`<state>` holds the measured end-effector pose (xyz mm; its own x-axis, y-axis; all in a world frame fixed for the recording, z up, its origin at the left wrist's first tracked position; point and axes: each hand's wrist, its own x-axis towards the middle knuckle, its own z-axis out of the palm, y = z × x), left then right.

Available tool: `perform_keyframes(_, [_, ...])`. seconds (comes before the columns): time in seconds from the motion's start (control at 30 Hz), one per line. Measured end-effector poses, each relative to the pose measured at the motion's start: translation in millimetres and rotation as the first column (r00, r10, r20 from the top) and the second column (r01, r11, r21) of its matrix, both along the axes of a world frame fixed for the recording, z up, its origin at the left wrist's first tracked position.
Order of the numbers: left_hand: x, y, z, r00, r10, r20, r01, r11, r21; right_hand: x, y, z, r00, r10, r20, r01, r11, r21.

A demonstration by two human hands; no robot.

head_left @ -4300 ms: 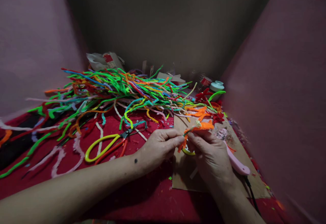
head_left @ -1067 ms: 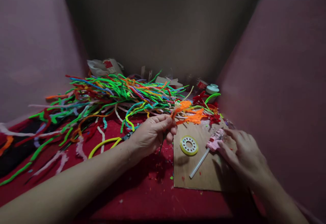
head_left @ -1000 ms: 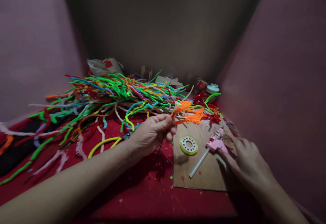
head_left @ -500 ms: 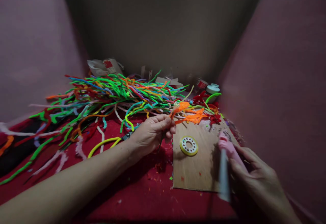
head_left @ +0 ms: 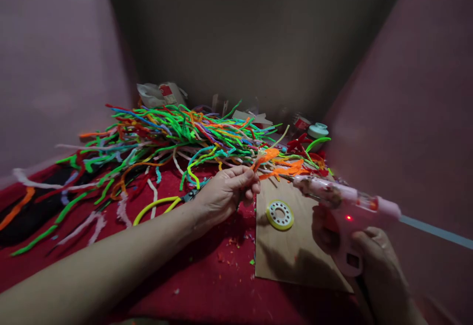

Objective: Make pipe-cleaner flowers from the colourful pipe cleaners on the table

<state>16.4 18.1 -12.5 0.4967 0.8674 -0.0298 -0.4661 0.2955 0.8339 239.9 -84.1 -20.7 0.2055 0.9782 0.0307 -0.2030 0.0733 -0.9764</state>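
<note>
Pinched between the fingertips of my left hand (head_left: 238, 185) is an orange fuzzy pipe-cleaner piece (head_left: 271, 156), its strips fanning out to the right. My right hand (head_left: 373, 248) is wrapped round the handle of a pink hot glue gun (head_left: 349, 201), whose red light glows. The gun's nozzle points left, at or very near the lower orange strip; whether it touches is hard to tell. A pale glue stick (head_left: 436, 231) sticks out of the gun's back. Below the hands, a yellow-rimmed round disc with holes (head_left: 280, 215) lies on a wooden board (head_left: 273, 251).
A big heap of coloured pipe cleaners (head_left: 185, 130) spreads across the back and left of the red cloth (head_left: 207, 285). Yellow-handled pliers (head_left: 158, 206) lie beside my left wrist. A pale-lidded jar (head_left: 318, 130) stands at the back right. Walls rise on both sides.
My right hand has turned the glue gun from pointing away to pointing left and brought its nozzle up to the orange piece. My left hand keeps its pinch. The view has shifted slightly.
</note>
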Motion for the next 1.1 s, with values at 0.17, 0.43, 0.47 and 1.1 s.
perform_keyframes(0.17, [0,2,-2.4,1.0,0.002,0.006,-0.002,1.0,0.003,-8,6,-7.9,1.0,-0.007,0.023,0.007,1.0,0.013])
perform_keyframes(0.43, [0,2,-0.3,0.999,0.017,-0.036,-0.017,1.0,-0.008,-10,12,-6.4,0.993,-0.039,0.11,0.035,0.999,0.036])
perform_keyframes(0.47, [0,1,0.8,0.999,0.022,-0.042,-0.022,1.0,-0.011,-9,12,-6.7,0.992,-0.043,0.119,0.038,0.998,0.04])
perform_keyframes(1.1, [0,0,0.9,0.999,0.016,-0.046,-0.016,1.0,0.012,0,9,-17.8,0.983,-0.037,0.18,0.044,0.998,-0.038])
